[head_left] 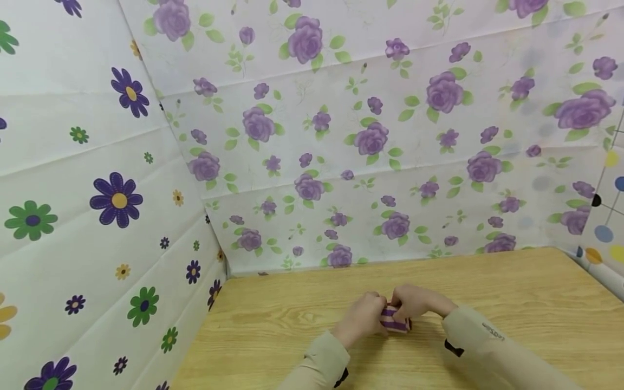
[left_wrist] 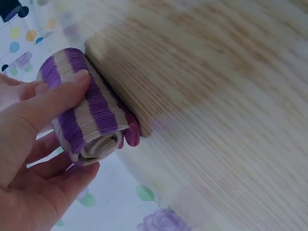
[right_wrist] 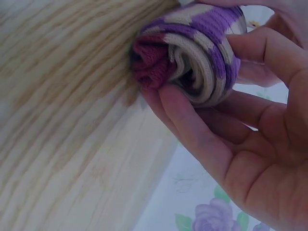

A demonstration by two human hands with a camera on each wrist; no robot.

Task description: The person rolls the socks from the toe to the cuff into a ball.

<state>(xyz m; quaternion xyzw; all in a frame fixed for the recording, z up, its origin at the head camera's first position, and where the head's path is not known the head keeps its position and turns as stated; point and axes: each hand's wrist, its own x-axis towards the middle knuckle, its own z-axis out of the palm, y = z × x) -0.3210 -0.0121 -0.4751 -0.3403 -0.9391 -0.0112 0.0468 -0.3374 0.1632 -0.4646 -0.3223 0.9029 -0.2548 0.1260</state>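
Note:
A knitted striped sock point(head_left: 394, 320), purple and beige, is rolled into a tight bundle at the table's middle. My left hand point(head_left: 362, 318) grips its left side; in the left wrist view the thumb point(left_wrist: 72, 89) lies over the stripes and the fingers curl beneath. On the other side my right hand point(head_left: 415, 301) holds the same roll. The right wrist view shows its spiral end, with a maroon part point(right_wrist: 151, 62) of the knit at the edge and a right fingertip point(right_wrist: 173, 96) touching below it. The roll is at the tabletop, partly covered by both hands.
The wood-grain table point(head_left: 292, 303) extends around both hands. Behind it hangs a white sheet with purple roses point(head_left: 372, 138); a daisy-print sheet point(head_left: 117, 200) covers the left side. A dotted cloth point(head_left: 604, 233) hangs at the right edge.

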